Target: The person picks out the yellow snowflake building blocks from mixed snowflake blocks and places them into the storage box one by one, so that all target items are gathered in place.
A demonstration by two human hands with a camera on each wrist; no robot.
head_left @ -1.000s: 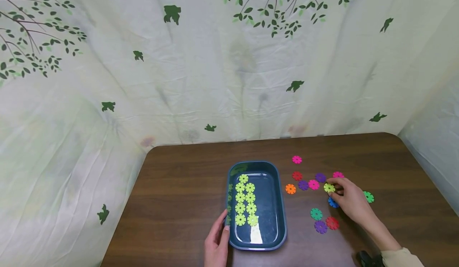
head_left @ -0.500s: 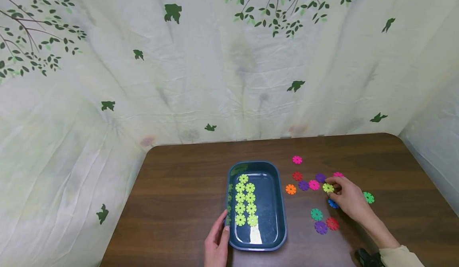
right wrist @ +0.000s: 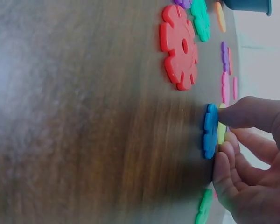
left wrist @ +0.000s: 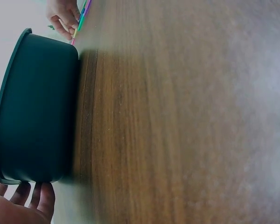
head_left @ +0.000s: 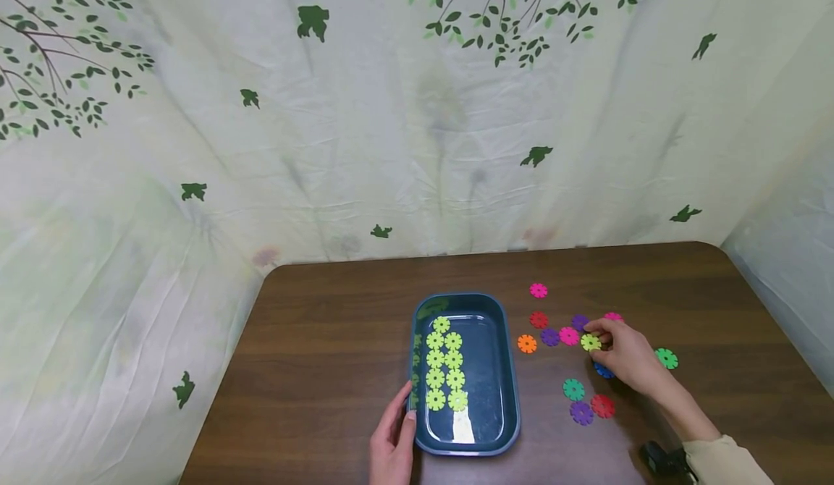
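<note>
In the head view my left hand (head_left: 392, 441) holds the left side of a blue tray (head_left: 508, 398). Its fingertips sit at the rim and against the outer wall, as the left wrist view shows. Two columns of yellow-green flower-shaped plastic pieces (head_left: 454, 360) lie inside the tray, toward its left. My right hand (head_left: 628, 355) pinches another yellow-green flower piece (head_left: 590, 342) between thumb and fingers, low over the table. A blue flower piece (right wrist: 210, 131) lies just beside it in the right wrist view, partly under the hand in the head view.
Loose flower pieces lie right of the tray: orange (head_left: 527, 344), red (head_left: 602, 406), purple (head_left: 582, 412), teal (head_left: 573, 389), pink (head_left: 538, 291) and green (head_left: 666, 358). The brown wooden table (head_left: 326, 369) ends at a leaf-patterned cloth (head_left: 456, 145). A black object (head_left: 661, 460) sits by the right sleeve.
My right hand has shifted slightly left, the yellow-green flower piece moving with it. My left hand and the tray have stayed in place.
</note>
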